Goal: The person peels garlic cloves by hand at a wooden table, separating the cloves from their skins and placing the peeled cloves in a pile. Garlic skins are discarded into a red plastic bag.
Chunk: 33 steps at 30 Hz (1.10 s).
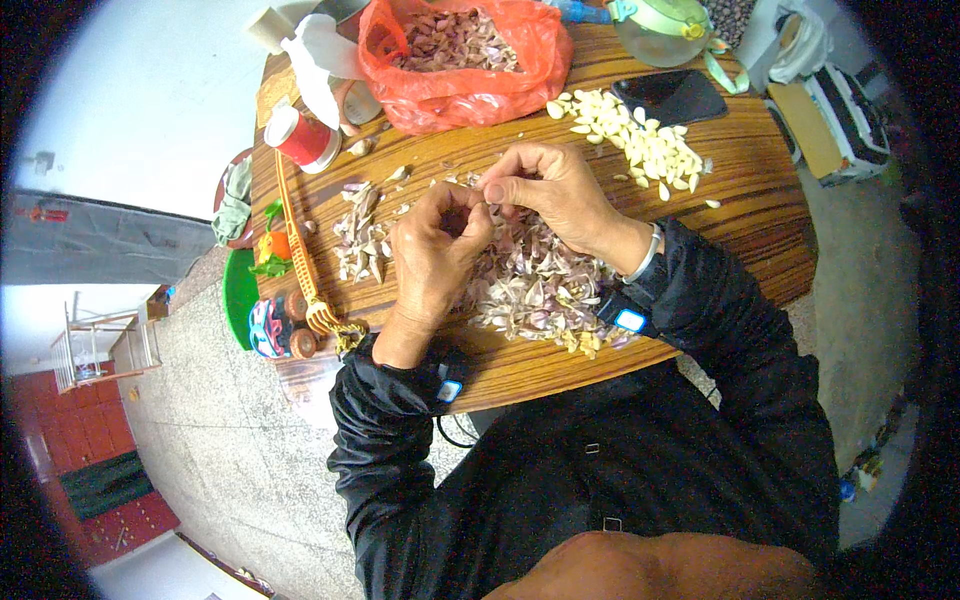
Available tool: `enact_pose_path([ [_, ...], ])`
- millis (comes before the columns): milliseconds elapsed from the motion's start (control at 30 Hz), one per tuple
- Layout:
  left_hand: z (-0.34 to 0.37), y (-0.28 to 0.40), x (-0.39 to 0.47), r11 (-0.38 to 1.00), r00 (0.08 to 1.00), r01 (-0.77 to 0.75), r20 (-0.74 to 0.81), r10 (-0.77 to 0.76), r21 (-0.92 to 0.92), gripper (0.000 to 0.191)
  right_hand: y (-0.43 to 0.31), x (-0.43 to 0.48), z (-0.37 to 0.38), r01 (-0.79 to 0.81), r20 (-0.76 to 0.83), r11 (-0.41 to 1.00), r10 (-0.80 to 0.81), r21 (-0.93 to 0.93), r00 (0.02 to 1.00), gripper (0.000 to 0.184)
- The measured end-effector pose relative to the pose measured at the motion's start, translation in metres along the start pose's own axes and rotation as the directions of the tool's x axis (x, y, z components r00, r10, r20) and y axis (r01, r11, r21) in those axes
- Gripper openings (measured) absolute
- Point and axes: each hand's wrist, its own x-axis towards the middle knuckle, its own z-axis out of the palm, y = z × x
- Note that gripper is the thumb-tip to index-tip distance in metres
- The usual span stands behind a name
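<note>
My left hand (442,251) and my right hand (555,199) meet fingertip to fingertip above a heap of garlic skins (540,289). Between them they pinch something small, most likely a garlic clove, mostly hidden by the fingers. Left of my left hand lies a small pile of unpeeled garlic cloves (360,240). Peeled white garlic cloves (645,142) are spread on the wooden table (735,232) beyond my right hand. At the far side sits a red plastic bag (465,94), open at the top, with garlic skins or unpeeled cloves inside.
A red paper cup (304,139) and a long orange plastic back scratcher (296,240) lie at the left, near a toy car (281,326). A black smartphone (671,96) touches the peeled cloves' far edge. Behind it stands a clear bottle with a green lid (660,34).
</note>
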Motion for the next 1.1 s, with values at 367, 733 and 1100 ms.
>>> enact_pose_path([
  [367,0.0025,-0.0033,0.0013,0.912,0.984,0.177,0.089,-0.155,-0.37,0.007,0.0007,-0.001,0.0015,-0.007,0.048,0.996,0.003,0.09,0.999,0.013],
  [733,0.0017,-0.0048,0.002,0.977,1.0,-0.001,-0.028,-0.005,-0.212,0.004,-0.0047,-0.0026,0.0006,-0.003,0.095,0.991,-0.01,0.132,0.995,0.018],
  [1100,-0.0007,-0.0046,0.0019,0.876,0.991,0.133,0.083,-0.106,-0.463,0.002,-0.0071,-0.0049,0.0012,0.13,0.106,0.991,-0.126,-0.028,0.986,0.018],
])
